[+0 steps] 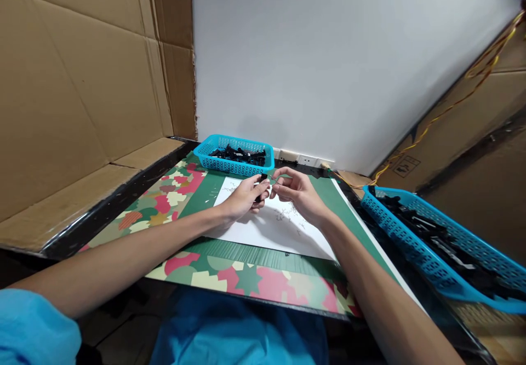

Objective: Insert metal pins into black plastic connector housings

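Observation:
My left hand (246, 196) is closed round a small black plastic part (262, 181), whose ends stick out between the fingers. Close beside it, my right hand (296, 189) has its thumb and fingertips brought together at a thin piece too small to name. The two hands almost meet above a white sheet (246, 236). Scattered over that sheet are many tiny thin metal-looking pieces (283, 214), partly in the shadow of my right hand.
A blue basket (238, 166) of black parts stands behind the hands; another blue basket (415, 244) with similar parts is at the right. Under the sheet lies a green, patterned mat (230, 274). Power sockets (306, 160) line the wall, and cardboard (82, 80) rises at left.

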Tool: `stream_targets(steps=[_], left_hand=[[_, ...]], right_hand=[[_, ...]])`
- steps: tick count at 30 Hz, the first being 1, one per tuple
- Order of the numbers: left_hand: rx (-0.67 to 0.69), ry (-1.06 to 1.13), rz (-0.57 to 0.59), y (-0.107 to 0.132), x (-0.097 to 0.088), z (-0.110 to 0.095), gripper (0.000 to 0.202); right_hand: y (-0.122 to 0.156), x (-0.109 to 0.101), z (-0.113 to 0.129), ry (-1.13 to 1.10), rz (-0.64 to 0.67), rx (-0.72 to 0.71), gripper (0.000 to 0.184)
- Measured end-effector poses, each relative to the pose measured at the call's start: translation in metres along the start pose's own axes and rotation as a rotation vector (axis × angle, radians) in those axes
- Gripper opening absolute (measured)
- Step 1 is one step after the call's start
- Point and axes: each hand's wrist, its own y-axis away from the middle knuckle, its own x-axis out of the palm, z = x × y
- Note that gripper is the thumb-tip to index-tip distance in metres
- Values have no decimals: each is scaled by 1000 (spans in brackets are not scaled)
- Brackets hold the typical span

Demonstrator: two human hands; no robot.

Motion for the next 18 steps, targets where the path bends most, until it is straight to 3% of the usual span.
stream_targets(steps=[6, 18], left_hand=[[4, -59, -32, 1, -2, 4, 38], [13, -98, -58, 0, -5, 9, 37]], right_hand=[[-1, 3, -4, -78, 37, 11, 33], [-1, 2, -5, 142, -4, 3, 33]])
